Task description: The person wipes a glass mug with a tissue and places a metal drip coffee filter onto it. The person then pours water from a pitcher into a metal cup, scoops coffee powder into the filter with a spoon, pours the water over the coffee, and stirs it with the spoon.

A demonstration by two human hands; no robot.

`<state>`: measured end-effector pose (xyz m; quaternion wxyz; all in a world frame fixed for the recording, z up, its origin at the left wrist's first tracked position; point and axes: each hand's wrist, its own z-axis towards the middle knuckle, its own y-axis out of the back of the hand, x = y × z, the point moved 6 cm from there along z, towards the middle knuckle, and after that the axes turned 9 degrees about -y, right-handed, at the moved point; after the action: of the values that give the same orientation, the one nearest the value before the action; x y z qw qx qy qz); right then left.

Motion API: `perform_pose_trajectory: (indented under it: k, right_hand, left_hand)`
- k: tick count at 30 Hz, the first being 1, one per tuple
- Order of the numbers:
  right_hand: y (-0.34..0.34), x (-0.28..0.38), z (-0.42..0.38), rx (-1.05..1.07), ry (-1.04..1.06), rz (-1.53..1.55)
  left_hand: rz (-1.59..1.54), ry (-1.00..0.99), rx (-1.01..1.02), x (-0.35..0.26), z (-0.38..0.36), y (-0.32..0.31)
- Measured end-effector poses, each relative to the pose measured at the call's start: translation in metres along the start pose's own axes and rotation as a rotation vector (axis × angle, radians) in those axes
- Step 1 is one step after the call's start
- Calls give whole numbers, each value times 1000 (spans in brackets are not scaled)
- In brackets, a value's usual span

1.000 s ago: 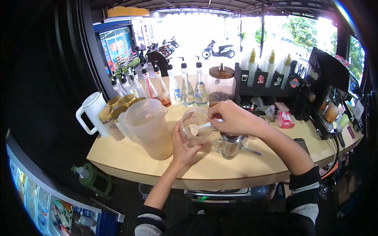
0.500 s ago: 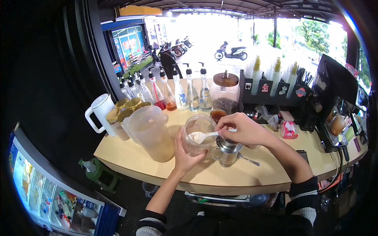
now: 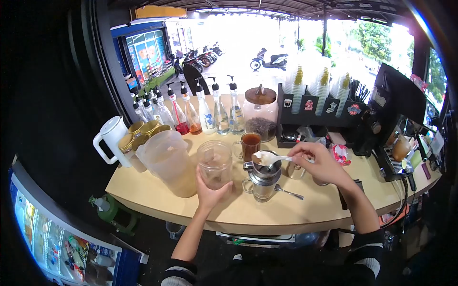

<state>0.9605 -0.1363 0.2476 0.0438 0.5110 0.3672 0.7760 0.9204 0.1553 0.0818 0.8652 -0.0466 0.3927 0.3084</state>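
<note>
Two hands (image 3: 213, 194) over a counter (image 3: 229, 209): the left cups a clear jar (image 3: 214, 159), the right pinches a white spoon (image 3: 265, 158).

The left forearm slants up from the lower edge, and the left hand (image 3: 212, 195) wraps the near side of the clear jar's lower part, thumb on the right wall and fingers on the left, spread apart from the thumb. The clear jar is just right of the large frosted pitcher (image 3: 169, 162), its mouth upward. The right forearm angles up and leftward from the lower right; the right hand (image 3: 318, 163), back upward, pinches the handle's end between thumb and fingers. The white spoon points left, roughly level, its bowl of pale powder above the open metal filter (image 3: 264, 175), which sits on a glass mug (image 3: 263, 192). A mug of brown drink (image 3: 251, 147) is just behind, and a metal spoon (image 3: 291, 192) lies to the right.

The frosted pitcher hides parts of the gold-lidded jars (image 3: 126, 143) on its left. Whether the clear jar touches the counter is hard to tell, as the left hand covers its base; its contents are blurred. The white spoon's bowl covers part of the filter's opening. The right hand's remaining fingers are partly hidden, and both sleeves are cut off by darkness below.
</note>
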Motion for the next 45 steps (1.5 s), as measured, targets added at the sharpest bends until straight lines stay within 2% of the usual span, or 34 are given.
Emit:
perform_pose_trajectory:
  k: [2,4,6,8,10,12,16,25,30,32,45]
  right_hand:
    - [6,-12,-10,-3,-46,46]
    - [13,-25,-16,-99,-20,-25]
    - [13,-28,-21,-106,3,-29]
    - [13,-31,-26,-142,-103,0]
    - [14,-29,-29,-151,-105,-31]
    - [12,-32,-30,-157,-110,-58]
    - [8,-33,-31,-200,11,-142]
    - [7,-30,-25,-222,32,-172]
    - [3,-33,-19,-240,21,-144]
    - [1,-36,-17,-254,111,-200]
    - [-5,-43,-9,-251,119,-164]
  left_hand:
    - [10,-1,-27,4,1,0]
    - [-36,10,-41,4,1,-1]
    - [-75,-2,-58,11,-3,-3]
    - [-109,-11,-73,15,-13,-4]
    - [-214,185,-61,20,-23,-8]
    - [-198,198,-65,26,-27,-9]
    - [-130,227,-91,49,-37,-7]
    - [-255,240,-89,40,-36,-9]
    - [-220,210,-89,41,-35,-8]
    - [-220,215,-86,36,-33,-8]
    - [-251,183,-88,35,-31,-9]
